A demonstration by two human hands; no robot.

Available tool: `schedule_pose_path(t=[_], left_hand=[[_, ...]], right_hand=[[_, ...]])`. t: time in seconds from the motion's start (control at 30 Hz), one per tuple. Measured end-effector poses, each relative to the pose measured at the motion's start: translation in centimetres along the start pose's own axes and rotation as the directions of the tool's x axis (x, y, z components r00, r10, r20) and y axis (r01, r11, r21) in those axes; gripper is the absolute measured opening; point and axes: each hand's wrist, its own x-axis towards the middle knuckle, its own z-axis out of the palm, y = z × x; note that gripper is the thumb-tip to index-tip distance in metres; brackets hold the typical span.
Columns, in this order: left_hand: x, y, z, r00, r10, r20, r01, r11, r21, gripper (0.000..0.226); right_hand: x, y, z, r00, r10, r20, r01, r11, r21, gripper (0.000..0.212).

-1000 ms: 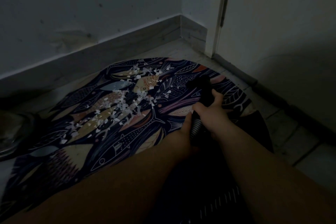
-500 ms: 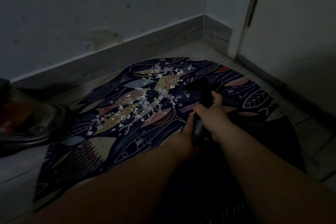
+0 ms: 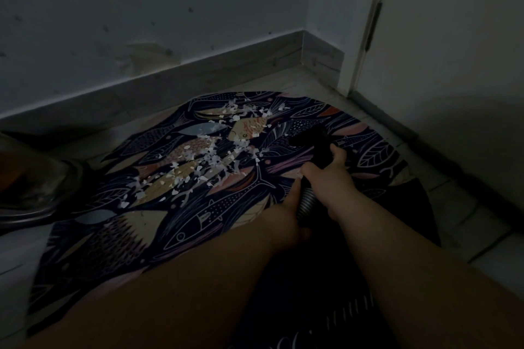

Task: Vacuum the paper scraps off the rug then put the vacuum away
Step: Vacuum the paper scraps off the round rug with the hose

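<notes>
A round dark rug (image 3: 119, 238) with a fish pattern lies on the tiled floor. White paper scraps (image 3: 204, 159) are scattered in a band across its middle and far part. My right hand (image 3: 329, 178) grips the black vacuum nozzle (image 3: 314, 142), whose mouth points left toward the scraps. Just behind it my left hand (image 3: 286, 210) holds the ribbed grey hose (image 3: 307, 202). The rest of the hose is lost in the dark between my forearms.
A wall with a grey baseboard (image 3: 198, 71) runs behind the rug. A white door (image 3: 453, 37) and its frame stand at the right. A dark, shiny rounded object (image 3: 34, 187) sits on the floor at the left edge.
The view has shifted slightly, so the rug and scraps sit a little more to the right. Both hands keep their hold on the nozzle and hose, which have hardly moved on the rug.
</notes>
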Motion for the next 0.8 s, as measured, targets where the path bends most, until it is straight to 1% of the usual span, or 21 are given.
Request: schedule_pose_path(t=[0.13, 0.2, 0.27, 0.37, 0.5, 0.67, 0.8], left_hand=[[-0.9, -0.2, -0.3, 0.999, 0.021, -0.031, -0.021, 1.000, 0.006, 0.100], [-1.2, -0.5, -0.3, 0.998, 0.040, -0.055, -0.038, 0.999, 0.025, 0.100], [-1.4, -0.9, -0.1, 0.999, 0.023, -0.044, -0.021, 0.999, 0.031, 0.100], [-1.4, -1.4, 0.1, 1.000, -0.011, -0.015, 0.011, 1.000, 0.029, 0.101], [-1.6, -1.3, -0.3, 1.000, -0.003, 0.010, 0.003, 1.000, 0.031, 0.101], [-2.0, -1.5, -0.6, 1.000, -0.024, 0.007, 0.024, 1.000, -0.012, 0.099], [-2.5, -1.7, -1.2, 0.999, -0.041, 0.009, 0.041, 0.999, -0.010, 0.098]], right_hand=[[-0.9, -0.2, 0.2, 1.000, 0.021, 0.014, -0.022, 0.994, 0.104, 0.072], [-1.2, 0.0, 0.3, 1.000, -0.001, 0.007, 0.000, 0.990, 0.139, 0.071], [-1.5, 0.3, 0.5, 1.000, -0.022, 0.014, 0.021, 0.994, 0.107, 0.073], [-1.7, 0.3, 0.9, 1.000, -0.013, 0.027, 0.011, 0.998, 0.063, 0.076], [-1.8, 0.6, 1.0, 1.000, -0.017, -0.021, 0.019, 0.997, 0.080, 0.073], [-1.6, -0.1, 1.4, 0.999, 0.024, 0.024, -0.024, 1.000, -0.004, 0.074], [-1.6, -0.4, 2.0, 0.999, 0.028, 0.043, -0.027, 1.000, -0.009, 0.076]])
